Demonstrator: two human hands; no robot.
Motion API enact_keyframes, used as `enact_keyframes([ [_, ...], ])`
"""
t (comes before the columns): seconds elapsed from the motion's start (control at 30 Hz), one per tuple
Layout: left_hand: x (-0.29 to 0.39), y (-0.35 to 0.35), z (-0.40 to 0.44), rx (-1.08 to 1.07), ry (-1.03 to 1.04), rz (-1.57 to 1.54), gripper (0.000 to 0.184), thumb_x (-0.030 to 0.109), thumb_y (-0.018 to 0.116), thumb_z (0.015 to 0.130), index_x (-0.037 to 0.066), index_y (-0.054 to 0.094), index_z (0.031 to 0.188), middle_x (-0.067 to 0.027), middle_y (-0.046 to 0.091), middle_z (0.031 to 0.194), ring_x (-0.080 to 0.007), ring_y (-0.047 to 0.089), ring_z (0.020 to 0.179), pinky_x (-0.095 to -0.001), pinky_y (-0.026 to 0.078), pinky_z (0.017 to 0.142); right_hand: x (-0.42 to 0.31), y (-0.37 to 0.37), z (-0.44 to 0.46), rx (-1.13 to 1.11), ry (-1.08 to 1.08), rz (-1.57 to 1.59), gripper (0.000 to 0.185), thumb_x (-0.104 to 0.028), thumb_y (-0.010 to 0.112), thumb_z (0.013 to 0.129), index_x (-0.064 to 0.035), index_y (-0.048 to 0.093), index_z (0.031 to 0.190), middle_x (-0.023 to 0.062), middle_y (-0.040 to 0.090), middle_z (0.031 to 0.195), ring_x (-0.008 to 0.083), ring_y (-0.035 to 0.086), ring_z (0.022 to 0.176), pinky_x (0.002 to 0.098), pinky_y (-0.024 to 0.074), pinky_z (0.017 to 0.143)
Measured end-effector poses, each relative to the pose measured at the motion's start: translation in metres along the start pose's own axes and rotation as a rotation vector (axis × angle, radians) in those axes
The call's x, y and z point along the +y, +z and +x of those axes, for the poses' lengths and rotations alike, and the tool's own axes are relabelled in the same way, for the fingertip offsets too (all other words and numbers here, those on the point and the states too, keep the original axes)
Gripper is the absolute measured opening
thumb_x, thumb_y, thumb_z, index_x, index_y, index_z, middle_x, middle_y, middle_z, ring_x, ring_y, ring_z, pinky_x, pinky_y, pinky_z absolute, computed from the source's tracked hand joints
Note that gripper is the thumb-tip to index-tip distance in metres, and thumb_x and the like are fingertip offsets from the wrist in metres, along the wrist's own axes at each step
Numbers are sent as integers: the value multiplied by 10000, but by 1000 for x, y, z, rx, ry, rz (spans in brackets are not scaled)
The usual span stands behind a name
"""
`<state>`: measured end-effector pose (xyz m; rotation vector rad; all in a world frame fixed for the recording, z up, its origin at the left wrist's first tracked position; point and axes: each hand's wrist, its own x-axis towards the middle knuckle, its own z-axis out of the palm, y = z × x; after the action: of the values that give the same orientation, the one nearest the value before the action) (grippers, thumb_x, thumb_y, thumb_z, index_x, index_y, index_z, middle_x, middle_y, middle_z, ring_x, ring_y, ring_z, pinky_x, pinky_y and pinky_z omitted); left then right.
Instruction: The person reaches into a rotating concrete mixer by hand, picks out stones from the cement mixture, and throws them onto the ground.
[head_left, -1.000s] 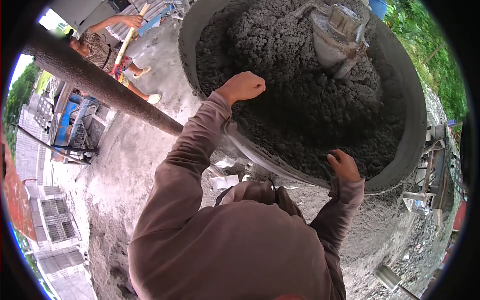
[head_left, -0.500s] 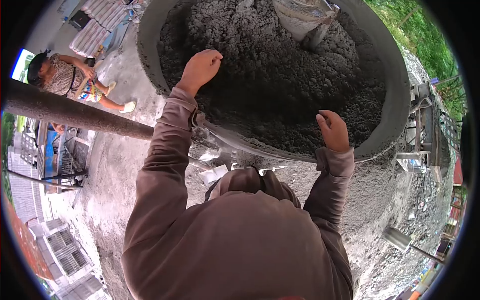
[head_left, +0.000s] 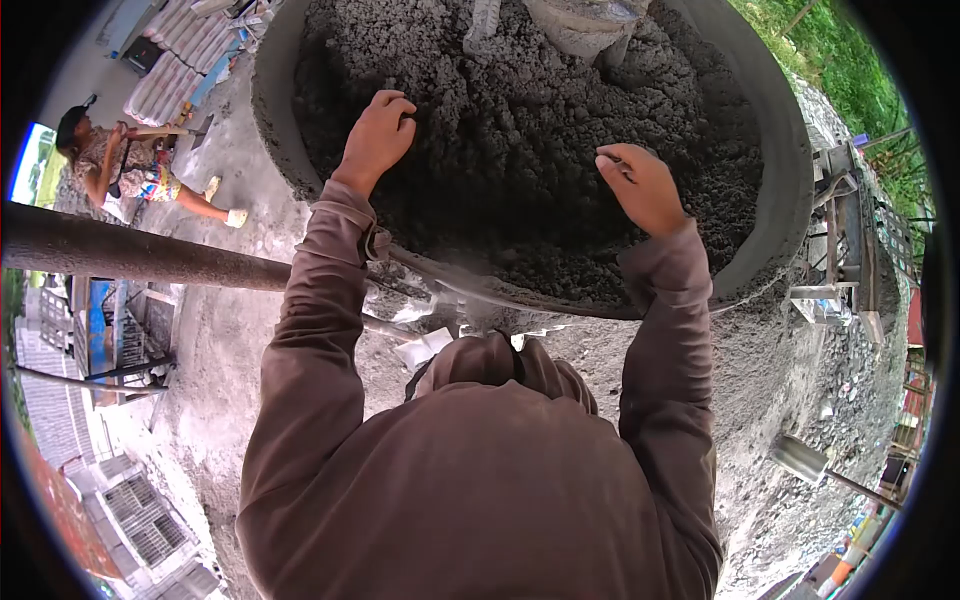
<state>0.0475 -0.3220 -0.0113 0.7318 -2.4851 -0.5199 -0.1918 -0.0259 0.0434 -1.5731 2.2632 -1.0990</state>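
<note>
A wide round mixer drum (head_left: 780,190) stands in front of me, its rim coated in grey cement. Dark, lumpy concrete mix (head_left: 480,190) fills it around a cement-crusted central hub (head_left: 580,28). Over the mix on the drum's left side is my left hand (head_left: 380,138), fingers loosely bent and thumb apart, with nothing visible in it. My right hand (head_left: 645,188) hovers above the right part of the mix, fingers bent and thumb a little apart, also with nothing visible in it. Neither hand appears to touch the mix.
A thick metal pole (head_left: 140,255) runs in from the left. Beyond it, a person (head_left: 125,165) holds a long-handled tool (head_left: 160,131) near stacked bags (head_left: 175,65). A shovel (head_left: 800,460) lies on gravelly ground at the right, below a metal frame (head_left: 835,245).
My right hand has moved up and left over the mix. My left hand has shifted slightly left and up. The person at the left has straightened, with a long-handled tool raised level.
</note>
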Motion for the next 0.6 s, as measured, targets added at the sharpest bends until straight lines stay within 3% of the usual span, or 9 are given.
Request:
enact_keyframes([
  [0.03,2,-2,1,73,-19,17,201,126,558,839,56,658,999,-109,571,1206,-301,621,938,-394,502,828,20,17,-1,14,12,-77,283,-255,623,904,-10,653,1044,160,660,1025,305,650,884,386,505,733],
  [0.07,2,-3,0,148,-40,36,194,124,573,816,59,667,973,-120,585,1173,-324,618,977,-409,507,844,49,30,-10,-57,-58,-364,291,-262,609,900,-4,660,1025,185,667,1003,346,648,879,420,504,752],
  [0.1,-1,-4,0,146,-45,44,194,124,573,816,59,667,973,-120,585,1173,-324,618,977,-409,507,844,44,30,-8,-60,-61,-355,291,-262,609,900,-4,660,1025,185,667,1003,346,648,879,420,504,752],
  [0.17,-8,-6,4,405,-37,135,179,103,587,804,60,674,954,-120,597,1157,-311,624,959,-416,511,834,21,25,-9,-582,205,-391,290,-256,614,889,1,669,1013,196,676,950,359,646,881,432,502,757],
  [0.2,-10,-8,5,409,-45,145,179,103,587,804,60,674,954,-120,597,1157,-311,624,959,-416,511,834,14,30,-15,-430,124,-179,305,-271,628,876,3,676,1000,199,680,904,368,646,863,433,503,749],
  [0.33,2,-28,4,644,-40,72,104,74,605,791,53,694,841,-104,639,1076,-284,635,863,-383,518,751,-7,37,-5,-467,88,-194,281,-259,623,884,-6,675,994,183,678,902,355,648,827,423,503,737],
  [0.4,5,-33,7,780,7,-2,92,63,612,786,43,696,753,-90,664,1014,-278,634,767,-354,511,685,-20,35,-2,-256,14,-121,216,-213,615,898,-22,676,976,157,680,888,322,645,756,386,505,685],
  [0.6,-10,-47,5,1043,52,-32,123,33,582,781,37,699,743,-99,667,990,-265,645,767,-344,519,665,-19,39,-2,27,-90,-49,143,-132,622,902,-46,673,1005,135,677,867,270,641,667,329,489,590],
])
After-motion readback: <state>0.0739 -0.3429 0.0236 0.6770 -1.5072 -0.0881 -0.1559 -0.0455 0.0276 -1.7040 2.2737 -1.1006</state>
